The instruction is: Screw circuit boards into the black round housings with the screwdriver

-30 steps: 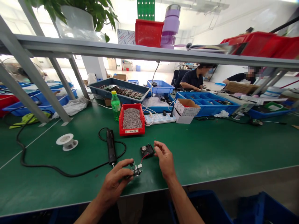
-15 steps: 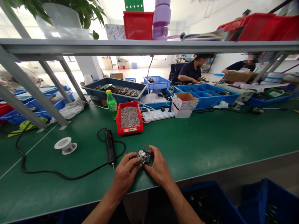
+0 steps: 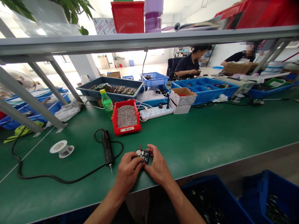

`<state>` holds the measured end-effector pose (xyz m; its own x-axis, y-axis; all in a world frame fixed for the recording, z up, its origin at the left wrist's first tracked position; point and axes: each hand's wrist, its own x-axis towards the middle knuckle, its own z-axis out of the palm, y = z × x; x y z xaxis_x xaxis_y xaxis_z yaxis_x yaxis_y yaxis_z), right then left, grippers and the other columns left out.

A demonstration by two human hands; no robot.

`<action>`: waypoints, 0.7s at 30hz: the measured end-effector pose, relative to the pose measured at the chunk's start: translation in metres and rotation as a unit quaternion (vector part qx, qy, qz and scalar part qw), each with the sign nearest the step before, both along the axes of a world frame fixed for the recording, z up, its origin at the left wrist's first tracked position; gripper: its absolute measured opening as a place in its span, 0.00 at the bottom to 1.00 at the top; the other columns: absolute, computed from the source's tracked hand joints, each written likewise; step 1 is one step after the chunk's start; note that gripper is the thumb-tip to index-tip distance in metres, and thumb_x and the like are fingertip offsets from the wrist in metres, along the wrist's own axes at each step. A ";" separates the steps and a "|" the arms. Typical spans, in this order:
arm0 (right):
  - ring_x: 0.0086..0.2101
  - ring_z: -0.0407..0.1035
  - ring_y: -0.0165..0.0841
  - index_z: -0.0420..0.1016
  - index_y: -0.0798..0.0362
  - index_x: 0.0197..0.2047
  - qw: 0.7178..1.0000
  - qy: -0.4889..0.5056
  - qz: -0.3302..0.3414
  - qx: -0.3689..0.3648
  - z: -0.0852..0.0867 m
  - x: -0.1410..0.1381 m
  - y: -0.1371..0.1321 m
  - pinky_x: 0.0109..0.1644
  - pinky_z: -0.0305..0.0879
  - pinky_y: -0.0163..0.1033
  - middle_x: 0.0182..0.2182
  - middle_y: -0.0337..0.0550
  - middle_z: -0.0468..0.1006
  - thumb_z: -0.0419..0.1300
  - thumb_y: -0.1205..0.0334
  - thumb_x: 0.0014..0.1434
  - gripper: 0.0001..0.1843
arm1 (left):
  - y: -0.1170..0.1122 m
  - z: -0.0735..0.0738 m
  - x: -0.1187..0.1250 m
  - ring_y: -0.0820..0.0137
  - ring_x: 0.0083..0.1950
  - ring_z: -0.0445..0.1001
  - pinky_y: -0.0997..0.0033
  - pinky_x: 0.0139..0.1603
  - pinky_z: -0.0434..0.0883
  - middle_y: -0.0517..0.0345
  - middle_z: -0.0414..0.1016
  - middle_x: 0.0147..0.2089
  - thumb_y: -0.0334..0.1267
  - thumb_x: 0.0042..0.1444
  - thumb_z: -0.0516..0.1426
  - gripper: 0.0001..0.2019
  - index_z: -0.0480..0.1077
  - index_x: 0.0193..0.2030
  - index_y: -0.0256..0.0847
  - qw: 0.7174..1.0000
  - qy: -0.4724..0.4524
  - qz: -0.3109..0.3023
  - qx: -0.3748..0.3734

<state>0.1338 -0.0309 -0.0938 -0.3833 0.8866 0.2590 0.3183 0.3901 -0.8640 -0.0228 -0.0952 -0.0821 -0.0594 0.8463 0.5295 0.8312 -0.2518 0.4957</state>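
Between my hands, just above or on the green bench near its front edge, is a small electronic assembly (image 3: 143, 155) with a dark casing, a circuit board, a round silvery part and a short red wire. My left hand (image 3: 128, 170) grips its left side, thumb and fingers closed on it. On the other side my right hand (image 3: 158, 165) holds the right edge between thumb and fingers. Left of them lies a black electric screwdriver (image 3: 107, 147), its bit pointing toward me. Beyond the hands stands a red bin (image 3: 127, 130) filled with tiny metal screws or similar pieces.
A solder-wire spool (image 3: 62, 149) and a black cable lie at left. Behind the red bin are a green bottle (image 3: 106, 103), a power strip (image 3: 156, 112) and a small carton (image 3: 182, 104). A shelf (image 3: 149, 40) spans overhead. Two people sit across the bench.
The camera view has tilted and shifted slightly, so the bench things sit a little further left. The assembly looks turned somewhat flatter between my hands; both hands still hold it.
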 end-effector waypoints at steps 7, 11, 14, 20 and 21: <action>0.50 0.71 0.39 0.57 0.50 0.61 1.000 0.017 0.008 -0.009 -0.001 0.001 0.001 0.58 0.68 0.49 0.51 0.47 0.73 0.65 0.67 0.49 0.37 | 0.002 -0.003 0.005 0.64 0.45 0.74 0.62 0.47 0.75 0.51 0.72 0.44 0.37 0.61 0.60 0.06 0.77 0.43 0.43 0.999 0.012 0.013 0.030; 0.50 0.71 0.39 0.57 0.50 0.61 0.999 0.027 0.010 -0.017 -0.001 0.001 0.001 0.57 0.69 0.48 0.50 0.47 0.73 0.65 0.67 0.50 0.36 | 0.002 -0.001 0.008 0.65 0.44 0.74 0.63 0.46 0.75 0.52 0.72 0.43 0.37 0.60 0.60 0.05 0.77 0.41 0.43 0.999 0.007 0.023 0.035; 0.50 0.71 0.38 0.57 0.49 0.61 0.999 0.035 0.013 -0.020 -0.003 0.001 0.001 0.58 0.69 0.47 0.51 0.47 0.73 0.65 0.68 0.49 0.37 | 0.002 -0.001 0.009 0.65 0.44 0.74 0.64 0.46 0.76 0.52 0.72 0.42 0.37 0.60 0.60 0.05 0.77 0.41 0.43 0.999 -0.006 0.024 0.035; 0.50 0.71 0.38 0.57 0.50 0.61 0.999 0.039 0.015 -0.027 -0.006 0.001 0.002 0.58 0.69 0.47 0.52 0.47 0.73 0.65 0.69 0.49 0.37 | 0.001 -0.002 0.008 0.65 0.45 0.74 0.64 0.46 0.75 0.52 0.72 0.42 0.36 0.60 0.61 0.05 0.77 0.42 0.43 0.999 -0.021 0.018 0.034; 0.50 0.72 0.37 0.57 0.50 0.60 0.999 0.040 0.016 -0.028 -0.006 0.001 0.002 0.58 0.69 0.46 0.51 0.47 0.73 0.65 0.69 0.49 0.37 | 0.002 -0.001 0.008 0.65 0.45 0.74 0.64 0.46 0.75 0.52 0.72 0.42 0.36 0.60 0.61 0.05 0.77 0.42 0.42 0.999 -0.024 0.017 0.032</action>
